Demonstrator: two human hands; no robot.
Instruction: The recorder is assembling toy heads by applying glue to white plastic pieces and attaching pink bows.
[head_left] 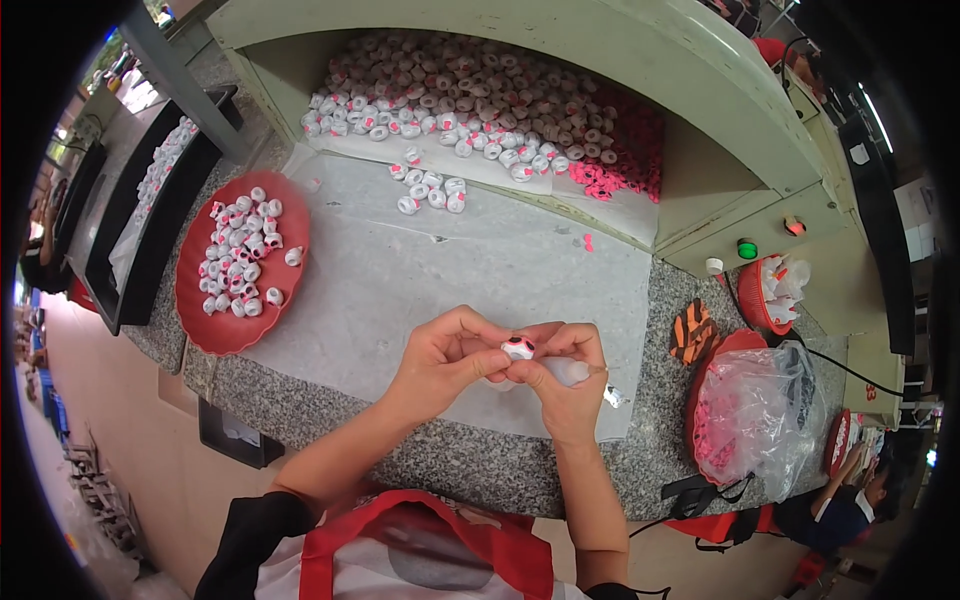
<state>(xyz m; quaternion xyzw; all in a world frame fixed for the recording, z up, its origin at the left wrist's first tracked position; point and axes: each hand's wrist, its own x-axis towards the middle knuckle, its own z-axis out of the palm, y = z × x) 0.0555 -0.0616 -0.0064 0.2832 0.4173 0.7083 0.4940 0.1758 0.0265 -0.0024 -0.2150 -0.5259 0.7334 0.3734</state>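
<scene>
Between the fingertips of both hands is a small rounded white piece [518, 349] with red and black on its top. My left hand [445, 350] pinches it from the left, thumb in front. From the other side my right hand [568, 385] steadies it with thumb and fingers. Tucked in my right hand is also a translucent whitish object [568, 371], like a small squeeze bottle; its ends are mostly hidden by the fingers. Both hands are above a white paper sheet [400, 280] on the bench. Several similar white and pink pieces [437, 193] lie farther back on it.
A red scalloped dish [188, 290] of such pieces stands left. Under a green metal hood [560, 60] is a large heap [470, 90] of them, with pink bits [605, 180]. Right are an orange-black striped patch [693, 332], a plastic bag [765, 400] and a red basket [758, 300].
</scene>
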